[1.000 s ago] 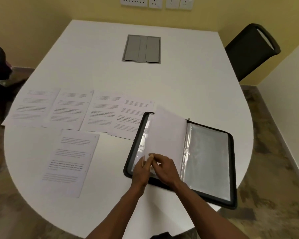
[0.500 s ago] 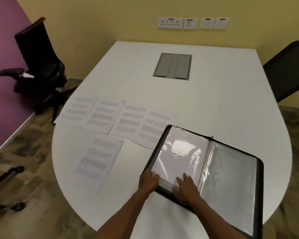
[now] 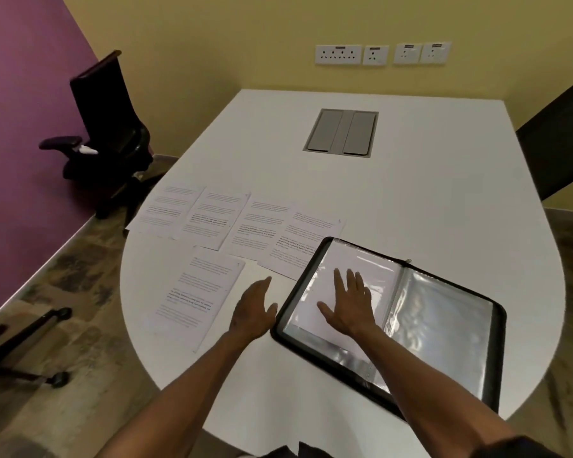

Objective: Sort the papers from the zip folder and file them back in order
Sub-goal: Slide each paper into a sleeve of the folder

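Right hand [image 3: 349, 305] flat, fingers straight, pressing sleeve page of open zip folder [image 3: 497, 328] on bench [image 3: 411, 200]. Left hand [image 3: 253, 310] open, holding nothing, just left of folder edge. Nearest loose paper [image 3: 196, 292] lies just left of left fingers, long axis running away from person, tilted right. Four more sheets [image 3: 239, 219] in row beyond fingers. Left hand nearer; likely next pick.

No text legible anywhere, five printed sheets [image 3: 212, 249] on the white table [image 3: 411, 200] carrying lines of print too blurred to read, small dark labels on the wall sockets [image 3: 382, 53] at the far side, too small to make out
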The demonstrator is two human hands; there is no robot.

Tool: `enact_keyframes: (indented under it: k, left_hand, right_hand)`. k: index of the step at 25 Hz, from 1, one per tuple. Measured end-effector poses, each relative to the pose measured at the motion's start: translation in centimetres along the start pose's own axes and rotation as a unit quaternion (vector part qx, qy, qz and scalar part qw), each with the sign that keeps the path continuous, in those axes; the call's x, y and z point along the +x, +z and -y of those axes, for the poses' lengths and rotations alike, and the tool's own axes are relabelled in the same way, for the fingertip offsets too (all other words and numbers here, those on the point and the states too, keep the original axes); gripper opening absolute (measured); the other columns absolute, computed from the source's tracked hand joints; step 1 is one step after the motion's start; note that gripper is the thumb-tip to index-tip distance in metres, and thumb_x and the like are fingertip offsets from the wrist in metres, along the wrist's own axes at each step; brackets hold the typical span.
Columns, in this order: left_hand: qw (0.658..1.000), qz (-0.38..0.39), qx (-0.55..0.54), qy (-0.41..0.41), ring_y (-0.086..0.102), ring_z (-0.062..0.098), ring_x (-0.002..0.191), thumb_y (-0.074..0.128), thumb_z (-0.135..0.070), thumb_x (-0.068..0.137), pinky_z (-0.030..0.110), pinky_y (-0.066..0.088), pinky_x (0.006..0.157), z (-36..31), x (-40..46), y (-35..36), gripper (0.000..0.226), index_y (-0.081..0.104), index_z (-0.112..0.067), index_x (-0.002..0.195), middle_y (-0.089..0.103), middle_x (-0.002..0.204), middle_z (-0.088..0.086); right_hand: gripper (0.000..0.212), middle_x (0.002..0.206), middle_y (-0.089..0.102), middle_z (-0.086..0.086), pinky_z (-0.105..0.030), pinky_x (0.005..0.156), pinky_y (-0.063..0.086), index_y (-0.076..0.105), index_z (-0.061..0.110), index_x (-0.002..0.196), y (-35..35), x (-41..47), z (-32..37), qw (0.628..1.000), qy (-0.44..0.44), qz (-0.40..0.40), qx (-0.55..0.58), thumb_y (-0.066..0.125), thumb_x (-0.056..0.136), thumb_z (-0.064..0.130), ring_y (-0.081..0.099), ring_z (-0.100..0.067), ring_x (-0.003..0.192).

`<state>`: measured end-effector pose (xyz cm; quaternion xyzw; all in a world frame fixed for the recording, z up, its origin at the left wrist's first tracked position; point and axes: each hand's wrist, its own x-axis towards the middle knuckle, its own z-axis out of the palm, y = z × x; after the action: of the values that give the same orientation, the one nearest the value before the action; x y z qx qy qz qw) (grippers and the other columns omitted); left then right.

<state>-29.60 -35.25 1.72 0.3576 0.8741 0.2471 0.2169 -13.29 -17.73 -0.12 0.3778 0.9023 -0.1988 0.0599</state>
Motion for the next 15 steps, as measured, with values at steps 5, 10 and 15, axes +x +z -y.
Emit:
enact_keyframes:
  k: [5,10,15]
  left_hand:
    - [0.997,-0.034,0.057,0.024,0.017,0.022,0.149,0.059,-0.034,0.095,0.043,0.024,0.120,1.6,2.6,-4.6,0.075,0.019,-0.022,0.157,0.020,0.162,0.006]
    - [0.996,-0.037,0.086,0.009,0.017,0.024,0.150,0.061,-0.036,0.093,0.043,0.025,0.119,8.7,6.7,-10.5,0.075,0.023,-0.020,0.156,0.024,0.161,0.008]
    - [0.993,-0.007,0.115,0.013,0.020,0.025,0.149,0.062,-0.040,0.093,0.042,0.024,0.119,19.6,15.4,-16.7,0.076,0.026,-0.017,0.156,0.027,0.160,0.010]
  right_hand:
    - [0.095,0.168,-0.005,-0.016,-0.054,0.123,0.007,-0.005,0.017,0.160,-1.2,2.9,2.7,1.000,-0.022,-0.011,-0.011,0.044,0.094,0.066,-0.009,-0.035,0.154]
    - [0.097,0.167,0.000,-0.017,-0.055,0.122,0.008,-0.003,0.015,0.160,-0.7,7.4,11.7,0.998,-0.054,-0.020,-0.010,0.043,0.094,0.067,-0.004,-0.037,0.154]
    - [0.095,0.167,-0.001,-0.017,-0.056,0.122,0.006,-0.003,0.014,0.160,2.2,14.5,24.0,0.997,-0.046,-0.035,0.043,0.044,0.095,0.064,-0.007,-0.036,0.154]
